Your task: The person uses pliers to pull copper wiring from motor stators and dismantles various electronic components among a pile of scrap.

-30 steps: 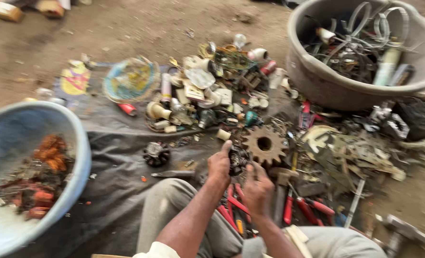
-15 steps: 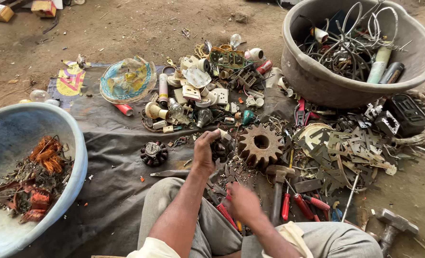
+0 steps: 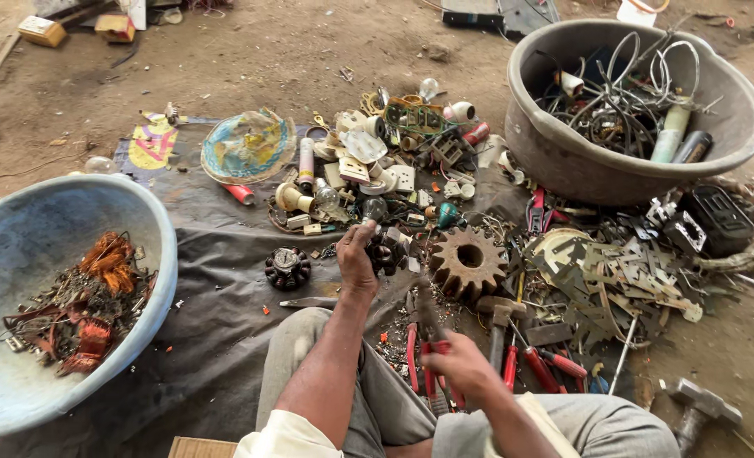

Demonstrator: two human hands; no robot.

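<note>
My left hand (image 3: 356, 257) grips a small dark round motor part (image 3: 388, 252) and holds it just above the dark sheet, right beside a rusty gear wheel (image 3: 467, 261). My right hand (image 3: 460, 366) is lower, near my knee, closed around red-handled pliers (image 3: 428, 343) whose jaws point up toward the part. My legs in grey trousers fill the bottom of the view.
A blue basin (image 3: 21, 233) with copper windings and scrap stands at left. A grey tub (image 3: 563, 153) of wires and tubes stands at the upper right. Sockets, bulbs, metal plates (image 3: 614, 280), a black round part (image 3: 287, 267), screwdrivers and a hammer (image 3: 699, 409) litter the sheet.
My left hand has carried the dark part forward, next to the gear. My right hand has drawn back toward my knee and now holds the red-handled pliers.
</note>
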